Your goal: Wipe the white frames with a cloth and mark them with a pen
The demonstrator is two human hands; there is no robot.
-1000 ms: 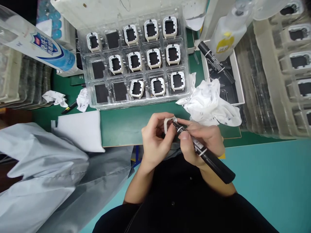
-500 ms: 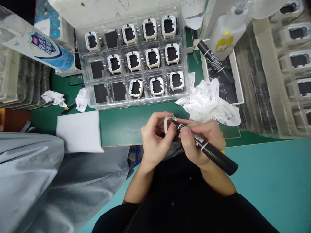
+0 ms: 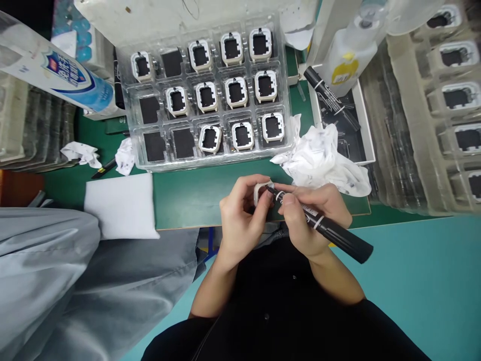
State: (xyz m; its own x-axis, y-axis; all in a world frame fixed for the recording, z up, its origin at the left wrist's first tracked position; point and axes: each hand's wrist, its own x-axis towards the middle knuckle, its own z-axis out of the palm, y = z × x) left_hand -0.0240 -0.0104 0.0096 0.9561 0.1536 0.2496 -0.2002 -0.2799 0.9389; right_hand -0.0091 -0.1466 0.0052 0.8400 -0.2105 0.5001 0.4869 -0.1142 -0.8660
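Pinched in my left hand point(image 3: 242, 213) is a small white square frame point(image 3: 258, 193) like a watch case, held over the table's front edge. My right hand point(image 3: 313, 215) grips a black marker pen point(image 3: 334, 231), its butt end pointing down to the right. The marker's tip meets the inside of the frame by my left thumb; the exact contact spot is hidden. Beyond my hands lies a clear plastic tray point(image 3: 180, 164) with several similar white frames point(image 3: 243, 135) in its compartments, and some compartments show only a dark base.
Crumpled white tissue point(image 3: 323, 163) lies right of the tray. Behind it a white box point(image 3: 370, 145) holds another black marker point(image 3: 326, 93). A folded white cloth point(image 3: 120, 206) is at left, near a person's grey clothing point(image 3: 45, 271). Stacked trays point(image 3: 398, 125) stand at right, bottles on both sides.
The marker in my right hand has tilted slightly flatter, its butt end shifting up and right. My left hand keeps the white frame in nearly the same place. The camera view has shifted slightly.
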